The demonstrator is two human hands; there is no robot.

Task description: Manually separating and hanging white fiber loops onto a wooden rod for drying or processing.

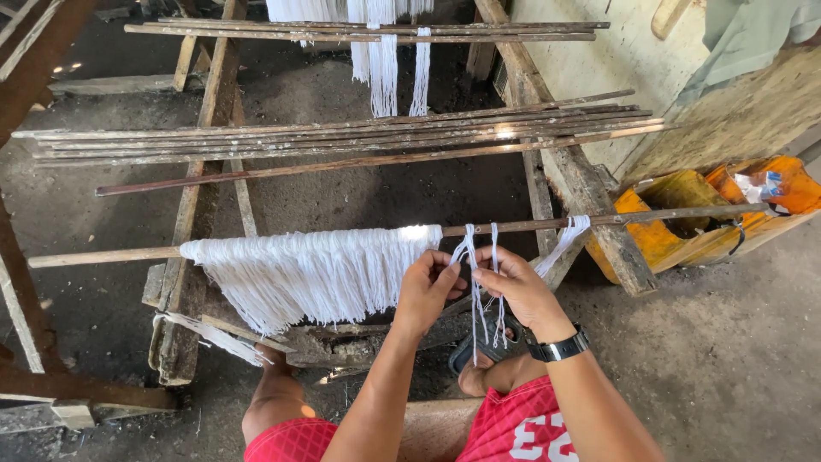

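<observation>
Head view, looking down at a wooden frame over a dirt floor (735,359). My left hand (425,287) and right hand (513,282) are close together, just below a long horizontal stick (111,256). Both are pinched on thin white threads (473,257) that hang from the stick. Left of my hands, a wide curtain of white yarn (308,274) drapes over the same stick. A smaller tuft (564,239) hangs to the right. Black wristwatch (558,348) on my right wrist. More loose sticks (342,137) lie across the frame beyond. Yellow container (667,214) at right.
</observation>
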